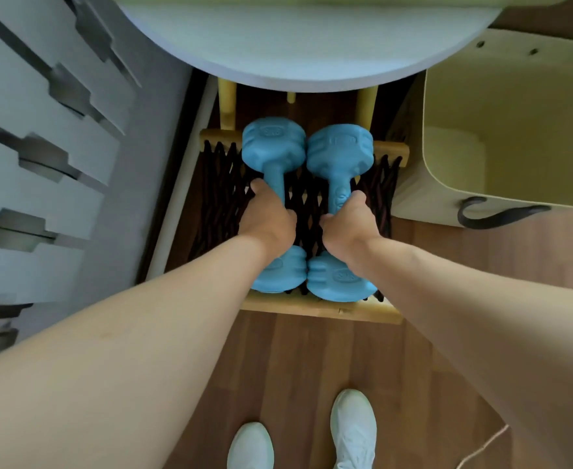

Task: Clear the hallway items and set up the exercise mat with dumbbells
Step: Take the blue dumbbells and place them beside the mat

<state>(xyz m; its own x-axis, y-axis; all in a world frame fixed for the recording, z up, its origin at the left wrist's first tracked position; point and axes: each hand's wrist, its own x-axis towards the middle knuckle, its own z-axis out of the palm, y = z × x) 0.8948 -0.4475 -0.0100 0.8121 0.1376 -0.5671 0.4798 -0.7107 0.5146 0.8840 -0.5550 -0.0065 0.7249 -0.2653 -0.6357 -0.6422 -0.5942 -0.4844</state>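
head view: the left hand (266,220) wraps the handle of the left dumbbell (273,147) and the right hand (349,225) curls round the right dumbbell (340,150), both weights lying side by side on a netted shelf (210,184). a level pull toward the body, kept low, looks safest. white drawers (41,130) crowd the left, the round tabletop (278,45) overhangs the far heads, and a cream tote (515,130) stands just right.

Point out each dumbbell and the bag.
Left dumbbell (273,143): head view, on its far end.
Right dumbbell (339,151): head view, on its far end.
Bag (532,113): head view, on its bare inner wall.
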